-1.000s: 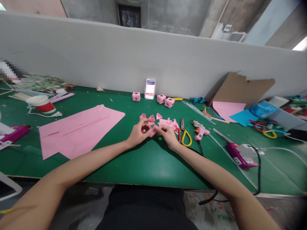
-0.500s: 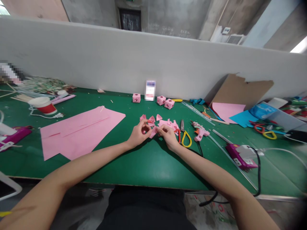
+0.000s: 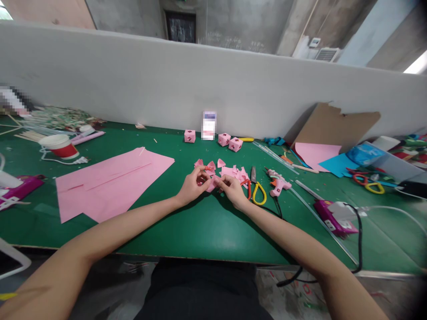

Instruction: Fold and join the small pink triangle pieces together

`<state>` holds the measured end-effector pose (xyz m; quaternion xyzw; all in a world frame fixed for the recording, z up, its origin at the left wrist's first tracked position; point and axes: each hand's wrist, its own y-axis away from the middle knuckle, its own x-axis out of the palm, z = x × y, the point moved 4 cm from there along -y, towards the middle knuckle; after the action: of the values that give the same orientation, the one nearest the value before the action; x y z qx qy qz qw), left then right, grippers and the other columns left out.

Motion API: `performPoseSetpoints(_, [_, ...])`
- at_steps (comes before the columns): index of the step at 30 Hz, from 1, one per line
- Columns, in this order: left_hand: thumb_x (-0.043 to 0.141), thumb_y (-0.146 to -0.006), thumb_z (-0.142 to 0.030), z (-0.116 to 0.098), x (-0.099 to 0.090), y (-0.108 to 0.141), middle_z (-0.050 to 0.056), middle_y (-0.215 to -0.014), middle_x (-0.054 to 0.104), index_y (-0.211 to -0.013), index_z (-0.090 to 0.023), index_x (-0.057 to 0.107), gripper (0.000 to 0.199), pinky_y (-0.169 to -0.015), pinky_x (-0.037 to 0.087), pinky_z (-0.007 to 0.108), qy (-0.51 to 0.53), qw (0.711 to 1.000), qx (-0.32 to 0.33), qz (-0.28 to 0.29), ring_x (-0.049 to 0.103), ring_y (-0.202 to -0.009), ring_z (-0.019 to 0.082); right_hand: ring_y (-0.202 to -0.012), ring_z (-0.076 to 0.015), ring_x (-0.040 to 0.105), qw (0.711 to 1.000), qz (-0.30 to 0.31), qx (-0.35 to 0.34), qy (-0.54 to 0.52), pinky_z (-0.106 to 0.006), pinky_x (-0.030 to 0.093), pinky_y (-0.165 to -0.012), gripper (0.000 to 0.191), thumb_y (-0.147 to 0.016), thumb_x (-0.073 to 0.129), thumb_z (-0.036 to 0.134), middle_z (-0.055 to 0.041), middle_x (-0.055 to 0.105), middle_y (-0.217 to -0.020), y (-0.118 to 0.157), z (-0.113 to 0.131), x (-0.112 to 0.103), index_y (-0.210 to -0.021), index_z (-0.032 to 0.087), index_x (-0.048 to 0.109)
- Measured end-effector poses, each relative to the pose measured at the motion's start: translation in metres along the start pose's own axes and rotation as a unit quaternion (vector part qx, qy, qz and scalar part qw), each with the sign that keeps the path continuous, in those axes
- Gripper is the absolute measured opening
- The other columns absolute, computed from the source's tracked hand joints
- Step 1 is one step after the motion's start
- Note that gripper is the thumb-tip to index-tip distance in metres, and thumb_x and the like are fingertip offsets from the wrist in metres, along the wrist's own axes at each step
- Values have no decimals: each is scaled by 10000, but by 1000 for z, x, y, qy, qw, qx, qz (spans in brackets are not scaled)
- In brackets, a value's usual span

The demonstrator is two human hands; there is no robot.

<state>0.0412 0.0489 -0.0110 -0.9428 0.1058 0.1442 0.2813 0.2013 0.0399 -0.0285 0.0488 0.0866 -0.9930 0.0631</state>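
Between my two hands is a small pink paper piece (image 3: 211, 185), pinched from both sides over the green table (image 3: 207, 231). My left hand (image 3: 194, 184) closes its thumb and fingers on the piece's left side, and something red shows at its fingertips. From the right, my right hand (image 3: 232, 189) pinches the same piece. Just beyond the fingers lie folded pink paper pieces (image 3: 221, 163) and a heap of pink scraps (image 3: 235, 171). Scissors (image 3: 256, 189) with red and yellow handles rest right of my right hand.
A pink glue gun (image 3: 279, 183) lies past the scissors. Three pink paper cubes, one of them a cube (image 3: 190, 136) on the left, stand at the back by a phone (image 3: 209, 126). Large pink sheets (image 3: 110, 186) spread leftward. A purple power strip (image 3: 333, 218) with cables sits at right.
My right thumb and fingers have shifted slightly left, closer to my left hand, and the pink paper piece has turned a little. Everything else stays put.
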Motion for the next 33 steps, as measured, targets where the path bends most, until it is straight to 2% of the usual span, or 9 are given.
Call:
performPoseSetpoints(6, [636, -821, -356, 4, 0, 0, 36, -879, 679, -1113, -182, 476, 376, -615, 475, 223, 9, 1000, -10, 0, 634, -732, 134, -489, -96, 482, 997, 25, -20, 63, -223, 393, -466, 421, -740, 666, 576, 21, 551, -589, 3, 5, 4, -680, 168, 580])
performPoseSetpoints(12, [639, -826, -332, 2, -2, 1, 39, -868, 679, -1096, -182, 484, 345, -677, 502, 258, 15, 1000, -6, -24, 650, -757, 147, -496, -93, 486, 999, 37, 3, 38, -219, 403, -467, 383, -742, 676, 543, 7, 590, -638, 3, 5, 7, -752, 164, 627])
performPoseSetpoints(16, [636, -829, -326, 0, -4, 0, 40, -867, 677, -1072, -181, 487, 320, -708, 507, 264, 26, 999, -6, -45, 656, -793, 152, -485, -94, 480, 996, 56, -6, 63, -215, 382, -458, 391, -765, 647, 555, 15, 567, -608, 3, 4, 8, -734, 168, 599])
performPoseSetpoints(23, [684, -783, -341, 3, 0, 1, 51, -900, 707, -1124, -186, 488, 422, -698, 507, 271, 27, 999, -29, -5, 668, -789, 163, -512, -103, 471, 990, 58, -42, 117, -224, 362, -492, 409, -778, 628, 557, 13, 554, -575, 5, 5, 8, -665, 167, 579])
performPoseSetpoints(26, [700, -769, -355, 2, 1, 2, 49, -865, 717, -1087, -184, 514, 406, -680, 504, 274, 15, 999, -31, 2, 667, -745, 160, -525, -106, 477, 991, 67, -39, 109, -225, 362, -497, 394, -771, 639, 543, 10, 562, -584, 5, 4, 10, -659, 168, 590])
performPoseSetpoints(33, [654, -809, -334, -3, -3, 3, 40, -876, 688, -1064, -184, 523, 324, -719, 518, 269, 26, 999, -5, -46, 661, -791, 145, -505, -97, 475, 993, 82, -9, 81, -207, 362, -455, 393, -757, 656, 551, 6, 571, -595, 5, 2, 11, -741, 159, 635])
